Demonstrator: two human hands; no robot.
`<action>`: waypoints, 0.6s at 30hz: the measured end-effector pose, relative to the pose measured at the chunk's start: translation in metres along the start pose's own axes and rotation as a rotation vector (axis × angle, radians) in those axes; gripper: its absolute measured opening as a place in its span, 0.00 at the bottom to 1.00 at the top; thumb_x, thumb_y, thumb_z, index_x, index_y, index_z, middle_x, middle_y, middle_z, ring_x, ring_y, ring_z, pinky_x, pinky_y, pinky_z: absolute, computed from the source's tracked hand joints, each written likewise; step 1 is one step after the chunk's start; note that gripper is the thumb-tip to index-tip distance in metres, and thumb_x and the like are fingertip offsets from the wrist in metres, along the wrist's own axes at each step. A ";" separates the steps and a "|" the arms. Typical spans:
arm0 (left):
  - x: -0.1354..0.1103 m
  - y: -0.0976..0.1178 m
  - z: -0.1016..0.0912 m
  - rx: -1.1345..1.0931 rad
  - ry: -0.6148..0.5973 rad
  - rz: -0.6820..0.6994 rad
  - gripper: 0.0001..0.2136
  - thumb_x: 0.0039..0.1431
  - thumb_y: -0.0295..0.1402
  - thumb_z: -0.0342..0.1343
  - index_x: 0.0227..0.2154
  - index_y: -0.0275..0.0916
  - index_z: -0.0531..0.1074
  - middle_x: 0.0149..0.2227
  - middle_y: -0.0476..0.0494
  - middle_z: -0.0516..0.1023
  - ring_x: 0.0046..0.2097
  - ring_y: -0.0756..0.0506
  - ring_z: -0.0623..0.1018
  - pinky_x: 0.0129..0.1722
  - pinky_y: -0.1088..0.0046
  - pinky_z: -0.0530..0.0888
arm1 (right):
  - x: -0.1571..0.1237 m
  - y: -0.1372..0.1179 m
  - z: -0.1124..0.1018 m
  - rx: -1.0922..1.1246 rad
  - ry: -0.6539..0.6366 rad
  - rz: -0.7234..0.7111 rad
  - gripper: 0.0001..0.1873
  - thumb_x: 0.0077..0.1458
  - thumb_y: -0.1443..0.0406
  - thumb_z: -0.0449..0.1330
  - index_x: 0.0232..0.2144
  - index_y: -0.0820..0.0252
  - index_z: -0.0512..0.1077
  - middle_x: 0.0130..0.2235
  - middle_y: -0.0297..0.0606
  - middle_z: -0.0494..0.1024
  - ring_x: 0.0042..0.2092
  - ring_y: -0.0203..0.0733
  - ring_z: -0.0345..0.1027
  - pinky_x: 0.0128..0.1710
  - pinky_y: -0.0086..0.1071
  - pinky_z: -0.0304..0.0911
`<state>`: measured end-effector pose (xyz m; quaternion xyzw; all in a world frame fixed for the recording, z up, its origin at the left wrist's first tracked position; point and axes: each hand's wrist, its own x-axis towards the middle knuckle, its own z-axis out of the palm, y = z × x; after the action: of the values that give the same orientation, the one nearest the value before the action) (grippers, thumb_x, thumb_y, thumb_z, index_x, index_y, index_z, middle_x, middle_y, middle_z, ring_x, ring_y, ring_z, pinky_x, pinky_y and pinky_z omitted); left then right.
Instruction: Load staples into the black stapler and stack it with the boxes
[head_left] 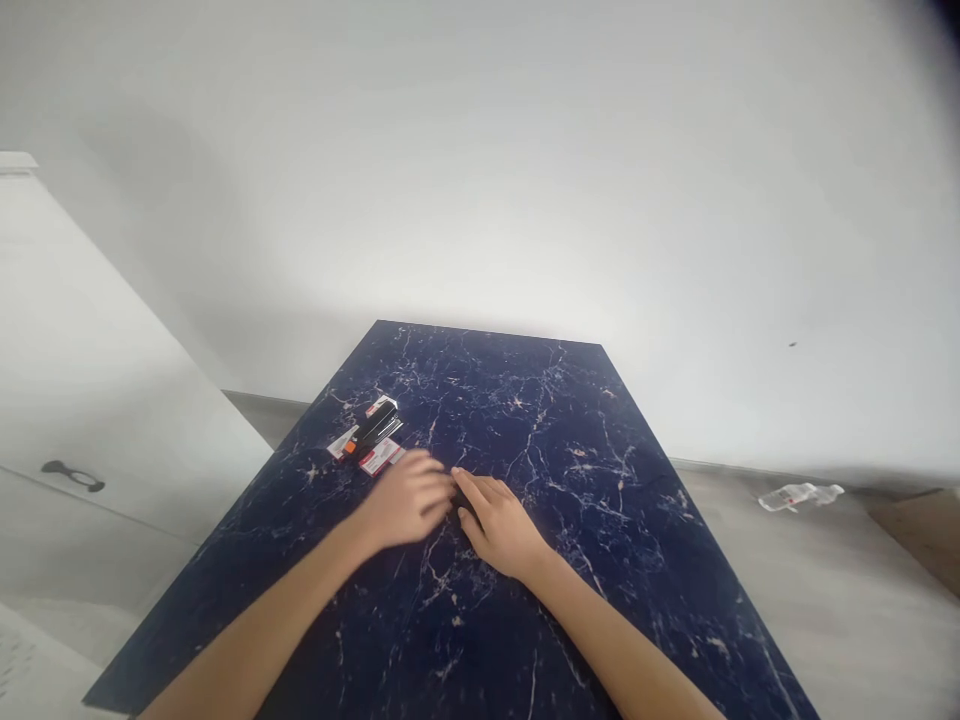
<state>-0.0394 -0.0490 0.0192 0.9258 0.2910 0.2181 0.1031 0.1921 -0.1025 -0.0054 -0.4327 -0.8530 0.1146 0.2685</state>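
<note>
My left hand [409, 502] and my right hand [499, 525] meet at the middle of a dark blue marble-patterned table [570, 440]. Their fingers are curled together over a small dark object [457, 497] that is mostly hidden between them. Just beyond my left hand lies a black stapler [373, 430] with an orange end, resting on small red and white boxes [381, 458].
A white wall rises behind the table. A white cabinet with a dark handle [73, 474] stands to the left. A clear plastic bottle [799, 495] lies on the grey floor at the right.
</note>
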 end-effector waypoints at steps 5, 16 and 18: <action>-0.049 -0.104 -0.053 0.138 0.588 -0.579 0.19 0.67 0.42 0.51 0.56 0.42 0.74 0.57 0.41 0.77 0.60 0.35 0.74 0.64 0.51 0.66 | 0.000 0.000 0.002 -0.001 -0.014 0.008 0.35 0.66 0.69 0.51 0.72 0.55 0.49 0.62 0.45 0.72 0.61 0.51 0.65 0.59 0.50 0.64; -0.027 -0.129 -0.031 -0.340 0.243 -0.645 0.29 0.67 0.52 0.49 0.64 0.42 0.68 0.68 0.41 0.65 0.69 0.35 0.64 0.69 0.51 0.58 | 0.003 -0.004 0.000 -0.013 -0.011 0.015 0.33 0.67 0.68 0.51 0.71 0.56 0.51 0.60 0.46 0.74 0.59 0.52 0.67 0.58 0.51 0.66; -0.018 -0.110 -0.029 -0.311 0.164 -0.571 0.27 0.69 0.51 0.49 0.66 0.45 0.66 0.69 0.43 0.62 0.69 0.34 0.63 0.69 0.49 0.59 | 0.003 -0.003 0.000 0.002 0.032 0.027 0.32 0.68 0.66 0.52 0.71 0.56 0.51 0.62 0.47 0.71 0.61 0.53 0.65 0.59 0.52 0.65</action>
<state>-0.1204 0.0317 0.0040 0.7594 0.5093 0.2960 0.2762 0.1886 -0.1022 -0.0032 -0.4457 -0.8424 0.1123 0.2812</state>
